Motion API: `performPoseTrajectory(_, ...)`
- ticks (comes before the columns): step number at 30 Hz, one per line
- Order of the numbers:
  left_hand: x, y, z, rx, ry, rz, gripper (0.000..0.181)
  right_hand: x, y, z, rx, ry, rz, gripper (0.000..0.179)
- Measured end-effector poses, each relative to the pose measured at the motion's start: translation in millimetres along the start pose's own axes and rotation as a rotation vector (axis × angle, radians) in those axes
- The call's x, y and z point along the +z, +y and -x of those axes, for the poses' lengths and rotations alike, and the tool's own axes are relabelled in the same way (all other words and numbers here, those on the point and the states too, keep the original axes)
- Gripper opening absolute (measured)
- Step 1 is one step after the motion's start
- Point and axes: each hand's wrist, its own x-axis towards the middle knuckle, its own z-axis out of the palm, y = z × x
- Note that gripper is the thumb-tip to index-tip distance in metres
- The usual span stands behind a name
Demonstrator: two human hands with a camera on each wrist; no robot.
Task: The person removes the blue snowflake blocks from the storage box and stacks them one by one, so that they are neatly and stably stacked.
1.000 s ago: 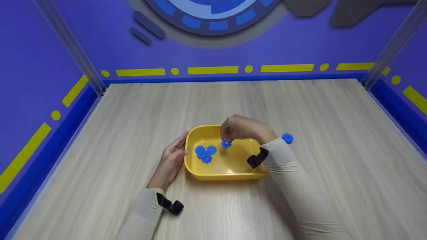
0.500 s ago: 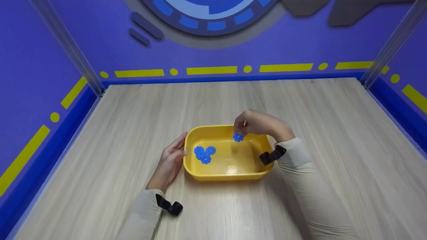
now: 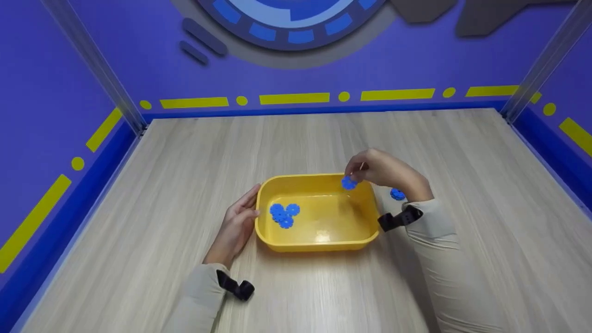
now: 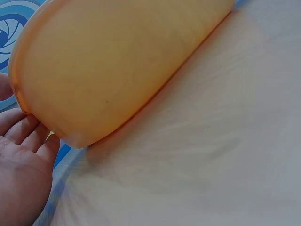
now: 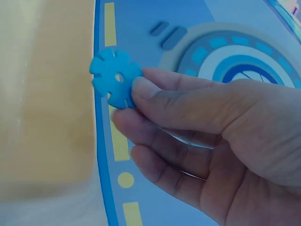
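Yellow tub (image 3: 319,248): lower than the pinch; I see blue discs (image 3: 279,215) inside, left of it.
Right hand (image 3: 387,172): thumb and finger together, clamped on a disc.
Left hand (image 3: 237,223): straight fingers touch tub's end.
Pinched disc (image 3: 348,183): at right fingertips.

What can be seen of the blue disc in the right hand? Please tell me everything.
The blue disc looks like plastic: thin, flat and round, with notches around the edge and a small hole in the middle. The right hand pinches it at one side, thumb on the face that the right wrist camera sees. In the head view it appears near the far right corner of the yellow tub; whether it touches the tub cannot be told.
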Motion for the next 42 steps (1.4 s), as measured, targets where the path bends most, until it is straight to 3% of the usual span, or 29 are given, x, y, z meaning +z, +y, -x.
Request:
performPoseTrajectory(18,-0.1,0.2,0.4,-0.011,0.014,0.008,0.068,1.2,51.7,30.5,0.11,0.252,-0.085,0.015)
performPoseTrajectory(26,0.3,0.2,-0.4,-0.008,0.019,0.011,0.068,4.5,66.4,40.7,0.23,0.233,-0.094,0.017)
performPoseTrajectory(42,-0.9,-0.3,-0.8,-0.009,0.01,0.006,0.067,7.3,96.6,50.9,0.286,0.199,-0.087,0.019)
